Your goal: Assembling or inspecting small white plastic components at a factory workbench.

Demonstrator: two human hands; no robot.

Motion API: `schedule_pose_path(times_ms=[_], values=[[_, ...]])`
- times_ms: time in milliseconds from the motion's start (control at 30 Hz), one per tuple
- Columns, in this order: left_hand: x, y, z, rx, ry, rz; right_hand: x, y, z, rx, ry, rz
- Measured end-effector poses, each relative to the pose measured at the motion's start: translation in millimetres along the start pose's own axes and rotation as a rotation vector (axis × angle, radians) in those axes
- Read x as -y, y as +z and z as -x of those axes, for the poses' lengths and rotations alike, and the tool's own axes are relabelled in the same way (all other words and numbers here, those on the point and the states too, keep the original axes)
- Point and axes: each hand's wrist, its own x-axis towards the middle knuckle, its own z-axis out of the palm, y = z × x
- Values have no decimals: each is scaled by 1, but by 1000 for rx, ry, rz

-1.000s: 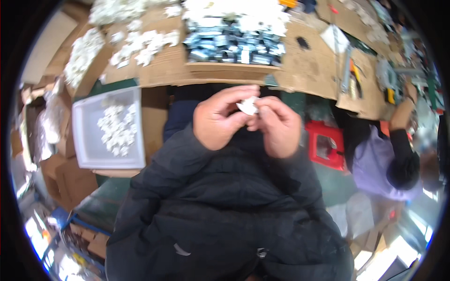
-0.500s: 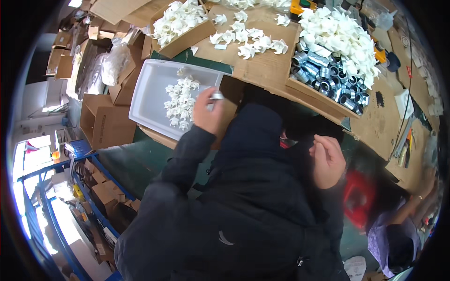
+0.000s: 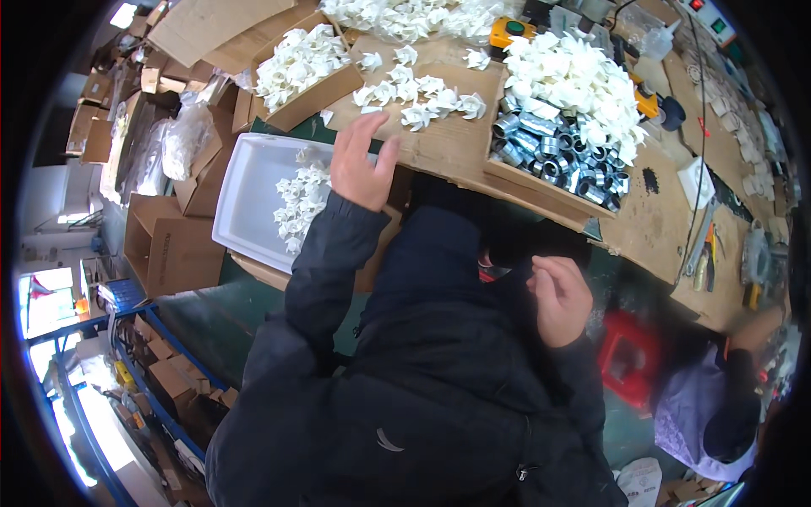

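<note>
My left hand [image 3: 363,162] is over the right side of a pale plastic bin [image 3: 236,190], fingers apart and nothing in them. Small white pointed plastic pieces [image 3: 296,203] lie in that bin, partly hidden by my left sleeve. Just beyond the fingers, loose white pieces [image 3: 431,103] are spread on the cardboard-covered table [image 3: 460,160]. My right hand [image 3: 563,302] is closed in front of my body, its fingers curled in against the thumb. Whatever it may hold is hidden.
A shallow carton [image 3: 541,188] at the right holds shiny metal sleeves [image 3: 549,148] under heaped white pieces [image 3: 583,84]. Another carton [image 3: 325,89] of white pieces stands far left. A red plastic stool [image 3: 629,359] and a co-worker's arm [image 3: 756,329] are at right.
My left hand has moved away over the bin's edge toward the loose pieces. The small shiny grey part it held is gone from its fingers, which have opened. My right hand remains closed.
</note>
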Motion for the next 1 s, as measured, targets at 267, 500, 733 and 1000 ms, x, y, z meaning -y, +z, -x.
schedule_pose_path(times_ms=[267,500,733,1000], values=[[10,54,-26,62,59,-257,-2,-18,10,-136,-11,49],[10,49,-5,64,-156,-75,-3,-53,-5,-267,46,23],[-20,27,23,264,-507,641,-36,-104,-62,-480,-249,580],[-86,41,72,659,-812,1412,-49,-104,-81,-416,-187,750]])
